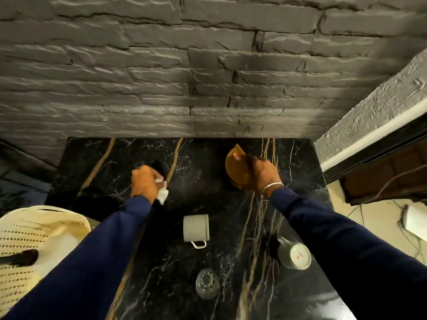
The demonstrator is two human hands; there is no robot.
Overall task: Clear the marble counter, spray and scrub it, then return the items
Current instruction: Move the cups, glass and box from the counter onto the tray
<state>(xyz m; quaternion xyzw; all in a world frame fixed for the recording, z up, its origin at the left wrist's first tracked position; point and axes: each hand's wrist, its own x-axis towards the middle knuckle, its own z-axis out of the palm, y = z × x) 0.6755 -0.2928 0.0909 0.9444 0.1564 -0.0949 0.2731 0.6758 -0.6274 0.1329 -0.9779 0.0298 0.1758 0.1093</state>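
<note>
The black marble counter (196, 185) with gold veins runs from me to the stone wall. My left hand (144, 182) is closed around a dark object (159, 167) and a white cloth (163, 195) at the far left of the counter. My right hand (261, 175) grips an amber translucent jug (235, 165) near the back wall; the jug leans slightly. A grey cup (196, 227) stands upside down in the middle. A white mug (294, 254) lies to the right. A clear glass (207, 282) stands upside down near me.
A cream perforated plastic chair (30, 241) stands at the counter's left edge. The grey stone wall (184, 77) closes off the back. To the right the floor holds cables and a white device (416, 221) below a textured wall.
</note>
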